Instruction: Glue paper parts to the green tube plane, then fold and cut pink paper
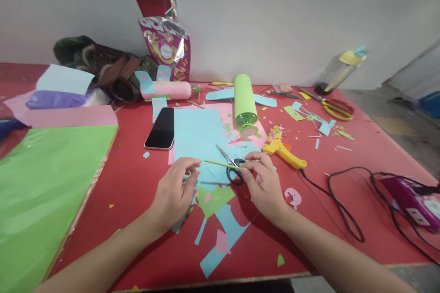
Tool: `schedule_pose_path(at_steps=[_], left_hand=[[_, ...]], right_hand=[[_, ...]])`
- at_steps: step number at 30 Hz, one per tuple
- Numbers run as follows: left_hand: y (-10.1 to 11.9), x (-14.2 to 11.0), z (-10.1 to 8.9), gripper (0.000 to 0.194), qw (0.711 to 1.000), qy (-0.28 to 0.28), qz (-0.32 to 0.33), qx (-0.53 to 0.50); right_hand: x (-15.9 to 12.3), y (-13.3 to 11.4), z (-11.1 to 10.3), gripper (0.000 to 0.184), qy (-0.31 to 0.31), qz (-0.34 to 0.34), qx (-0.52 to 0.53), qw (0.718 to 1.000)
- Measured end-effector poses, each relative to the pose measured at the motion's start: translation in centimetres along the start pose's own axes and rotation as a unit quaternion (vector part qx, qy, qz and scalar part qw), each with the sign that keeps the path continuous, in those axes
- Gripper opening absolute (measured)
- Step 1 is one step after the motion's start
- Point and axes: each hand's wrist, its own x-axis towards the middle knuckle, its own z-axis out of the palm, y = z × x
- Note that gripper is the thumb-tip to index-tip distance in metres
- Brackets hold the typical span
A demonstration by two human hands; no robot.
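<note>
Nearest the front edge of the red table [130,219], a light blue paper offcut [215,256] is lying with a pink scrap [222,241] on it. Farther in, your right hand [263,183] is holding a thin green paper strip [222,164], its grip closing thumb against fingers on the right end. The strip is pointing leftward between your hands, crossing over the scissors [234,176] in this view. Your left hand [177,190] is hovering just beside the strip's free end, its grip keeping a narrow gap between thumb and forefinger. The scissors are lying beneath, blades pointing away to the left.

Beyond, a yellow glue gun [287,154] is resting to the right of your right hand. A black-screened smartphone [160,129] is lying at the left edge of a light blue sheet [197,128]. Farther back, a green-wrapped bottle [244,96] is lying neck toward you, blue paper projecting both sides. A pink-wrapped bottle [172,90] is lying left of it, before a purple snack bag [168,48].
</note>
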Motion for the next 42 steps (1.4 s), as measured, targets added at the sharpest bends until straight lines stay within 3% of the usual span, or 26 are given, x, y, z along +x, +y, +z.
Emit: schedule_pose_path(at_steps=[2, 8, 11, 18, 24, 27, 32, 39, 42], left_hand=[[-0.1, 0.1, 0.1, 0.02, 1.0, 0.008, 0.021, 0.003], [-0.4, -0.1, 0.6, 0.02, 0.982, -0.024, 0.181, 0.043], [-0.5, -0.3, 0.8, 0.025, 0.979, -0.048, 0.19, 0.048], [-0.7, -0.3, 1.0, 0.028, 0.988, -0.041, 0.141, 0.052], [-0.4, 0.4, 0.4, 0.022, 0.996, -0.055, -0.061, 0.021], [-0.3, 0.6, 0.3, 0.02, 0.989, -0.085, -0.118, -0.002], [-0.5, 0.5, 0.6, 0.02, 0.983, -0.101, -0.149, -0.044], [-0.8, 0.4, 0.9, 0.025, 0.979, -0.114, -0.138, -0.093], [-0.7, 0.5, 0.9, 0.02, 0.976, -0.112, -0.15, -0.111]], right_hand=[[-0.1, 0.0, 0.1, 0.02, -0.012, 0.001, -0.01, 1.0], [-0.4, -0.3, 0.3, 0.02, -0.036, -0.054, -0.031, 0.997], [-0.5, -0.6, 0.3, 0.021, -0.041, -0.075, -0.029, 0.996], [-0.3, -0.4, 0.1, 0.028, -0.038, -0.088, -0.04, 0.995], [0.4, 0.9, -0.1, 0.014, 0.005, -0.104, -0.118, 0.988], [1.1, 1.6, -0.6, 0.018, 0.031, -0.095, -0.215, 0.972], [2.1, 2.3, -1.3, 0.024, 0.06, -0.051, -0.296, 0.952], [1.4, 1.9, -0.8, 0.014, -0.049, -0.116, -0.244, 0.962], [1.4, 2.0, -0.8, 0.014, -0.03, -0.109, -0.256, 0.96]])
